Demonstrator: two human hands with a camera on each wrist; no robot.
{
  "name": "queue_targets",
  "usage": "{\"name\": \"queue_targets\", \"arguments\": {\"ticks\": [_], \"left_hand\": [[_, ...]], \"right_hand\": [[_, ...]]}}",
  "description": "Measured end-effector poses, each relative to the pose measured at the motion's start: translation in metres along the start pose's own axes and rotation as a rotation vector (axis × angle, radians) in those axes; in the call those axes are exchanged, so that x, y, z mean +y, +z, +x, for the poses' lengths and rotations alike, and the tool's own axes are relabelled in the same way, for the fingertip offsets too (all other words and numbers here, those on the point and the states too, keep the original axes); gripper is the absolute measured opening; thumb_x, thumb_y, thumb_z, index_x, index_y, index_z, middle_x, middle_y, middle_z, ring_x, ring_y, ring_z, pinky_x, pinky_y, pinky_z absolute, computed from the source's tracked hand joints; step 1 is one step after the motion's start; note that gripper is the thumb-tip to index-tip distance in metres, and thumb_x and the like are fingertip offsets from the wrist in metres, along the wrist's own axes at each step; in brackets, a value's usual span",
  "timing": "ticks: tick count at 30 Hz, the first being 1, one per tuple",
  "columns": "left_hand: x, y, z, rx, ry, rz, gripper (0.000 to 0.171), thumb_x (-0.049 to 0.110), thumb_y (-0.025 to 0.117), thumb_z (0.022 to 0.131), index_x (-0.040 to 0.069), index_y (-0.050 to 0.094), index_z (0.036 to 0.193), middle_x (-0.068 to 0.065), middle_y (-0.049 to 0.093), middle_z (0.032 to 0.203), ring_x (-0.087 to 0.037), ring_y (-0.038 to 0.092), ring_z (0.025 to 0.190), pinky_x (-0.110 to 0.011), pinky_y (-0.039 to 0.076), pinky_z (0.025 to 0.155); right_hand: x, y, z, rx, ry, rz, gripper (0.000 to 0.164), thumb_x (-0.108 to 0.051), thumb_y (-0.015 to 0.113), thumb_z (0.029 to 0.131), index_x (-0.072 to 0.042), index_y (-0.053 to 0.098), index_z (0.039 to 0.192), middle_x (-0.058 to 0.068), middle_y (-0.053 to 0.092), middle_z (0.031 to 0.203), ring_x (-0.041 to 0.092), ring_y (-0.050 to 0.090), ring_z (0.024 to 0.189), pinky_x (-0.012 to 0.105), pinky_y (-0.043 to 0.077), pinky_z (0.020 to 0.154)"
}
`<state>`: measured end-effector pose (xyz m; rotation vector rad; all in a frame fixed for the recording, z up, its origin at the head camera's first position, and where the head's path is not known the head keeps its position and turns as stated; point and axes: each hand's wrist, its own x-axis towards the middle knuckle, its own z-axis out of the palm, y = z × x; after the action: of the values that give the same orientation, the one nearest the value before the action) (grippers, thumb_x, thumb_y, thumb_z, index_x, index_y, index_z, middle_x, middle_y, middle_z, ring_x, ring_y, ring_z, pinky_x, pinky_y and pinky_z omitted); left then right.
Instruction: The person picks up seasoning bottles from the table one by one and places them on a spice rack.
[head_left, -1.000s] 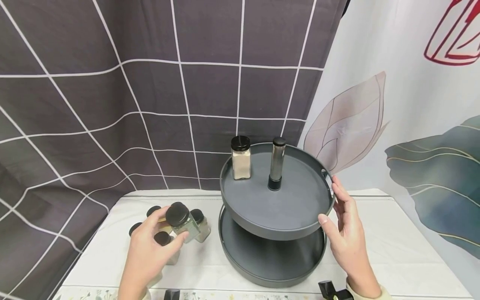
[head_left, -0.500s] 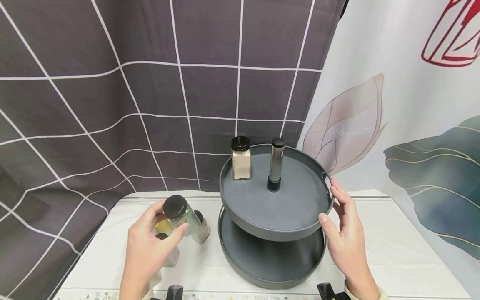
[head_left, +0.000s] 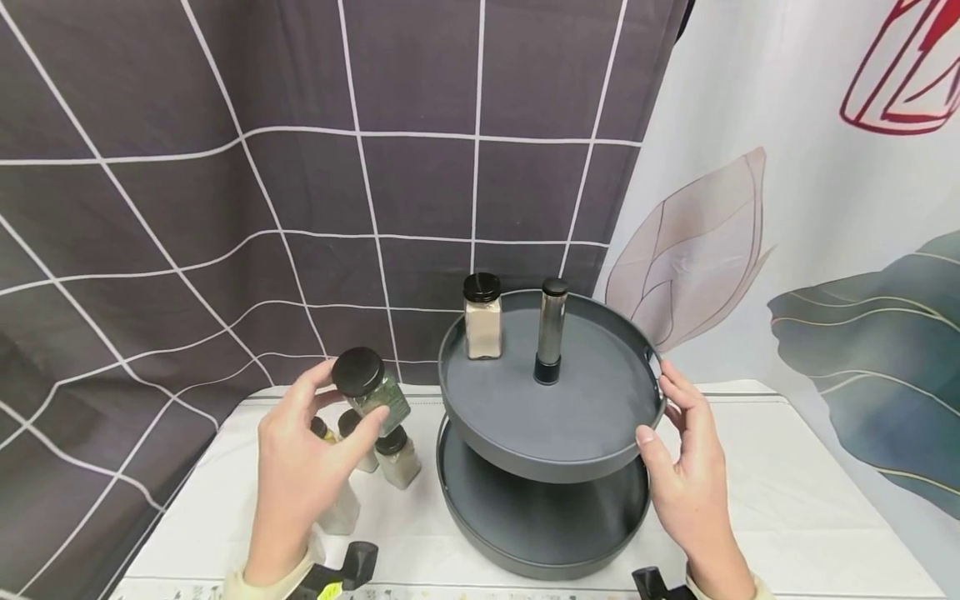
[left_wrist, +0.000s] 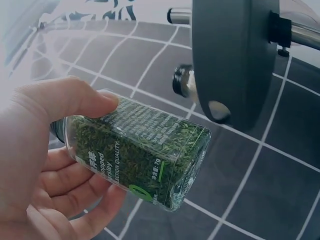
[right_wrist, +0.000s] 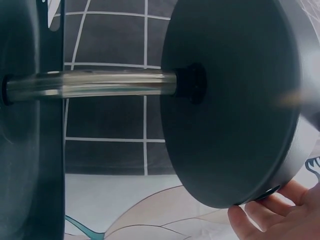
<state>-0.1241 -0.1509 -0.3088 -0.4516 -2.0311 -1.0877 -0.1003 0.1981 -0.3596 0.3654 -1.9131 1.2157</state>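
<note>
My left hand grips a square glass jar of chopped parsley, green flakes inside and a black lid on top. The jar is raised and tilted, left of the two-tier grey turntable rack. My right hand holds the right rim of the rack's upper tray, thumb at the front and fingers by the cut-out handle. In the right wrist view its fingertips rest at the tray's edge. A jar of pale powder stands on the upper tray, left of the centre post.
Several black-lidded spice jars stand on the white tabletop at the left, partly behind my left hand; one jar is nearest the rack. A dark grid-patterned curtain hangs behind, with a white leaf-print one at the right.
My left hand has lifted the parsley jar up and away from the other jars, which show more below it. My right hand stays at the tray rim.
</note>
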Motion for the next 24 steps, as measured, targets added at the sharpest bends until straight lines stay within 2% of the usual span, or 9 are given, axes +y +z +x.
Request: {"name": "queue_targets", "arguments": {"ticks": [4, 8, 14, 19, 24], "left_hand": [[0.006, 0.001, 0.01, -0.011, 0.039, -0.014, 0.057, 0.005, 0.083, 0.063, 0.005, 0.061, 0.115, -0.001, 0.066, 0.1, -0.01, 0.063, 0.085, -0.019, 0.049, 0.082], [0.013, 0.003, 0.018, -0.007, 0.069, -0.026, 0.056, 0.005, 0.083, 0.062, 0.005, 0.062, 0.114, 0.0, 0.066, 0.099, -0.013, 0.063, 0.082, -0.019, 0.049, 0.082], [0.025, 0.011, 0.028, 0.06, 0.116, -0.07, 0.054, 0.0, 0.082, 0.059, -0.002, 0.062, 0.11, -0.006, 0.067, 0.093, -0.013, 0.062, 0.078, -0.021, 0.051, 0.078], [0.031, 0.017, 0.035, 0.089, 0.099, -0.124, 0.053, 0.0, 0.082, 0.061, -0.001, 0.062, 0.11, -0.006, 0.066, 0.092, -0.013, 0.062, 0.079, -0.024, 0.053, 0.075], [0.032, 0.022, 0.04, 0.053, 0.072, -0.141, 0.051, 0.006, 0.082, 0.064, 0.002, 0.062, 0.111, -0.002, 0.067, 0.095, -0.014, 0.063, 0.079, -0.024, 0.053, 0.074]], "right_hand": [[-0.002, 0.002, 0.001, 0.003, -0.014, -0.025, 0.048, 0.002, 0.058, 0.08, 0.011, 0.045, 0.125, 0.02, 0.043, 0.136, 0.022, 0.038, 0.129, 0.016, 0.035, 0.099], [-0.003, 0.002, 0.002, 0.006, -0.028, -0.039, 0.047, 0.0, 0.058, 0.08, 0.011, 0.045, 0.124, 0.021, 0.043, 0.135, 0.022, 0.038, 0.128, 0.015, 0.035, 0.099], [-0.002, 0.0, 0.001, 0.008, -0.027, -0.039, 0.046, -0.001, 0.059, 0.081, 0.009, 0.047, 0.125, 0.019, 0.044, 0.134, 0.023, 0.04, 0.126, 0.018, 0.035, 0.1], [-0.001, -0.002, 0.0, 0.001, -0.013, -0.04, 0.045, -0.005, 0.059, 0.083, 0.004, 0.048, 0.125, 0.015, 0.044, 0.135, 0.024, 0.04, 0.125, 0.019, 0.035, 0.101], [-0.001, -0.002, -0.001, 0.001, -0.025, -0.048, 0.044, -0.003, 0.059, 0.082, 0.006, 0.048, 0.123, 0.015, 0.044, 0.134, 0.024, 0.041, 0.124, 0.019, 0.035, 0.101]]}}
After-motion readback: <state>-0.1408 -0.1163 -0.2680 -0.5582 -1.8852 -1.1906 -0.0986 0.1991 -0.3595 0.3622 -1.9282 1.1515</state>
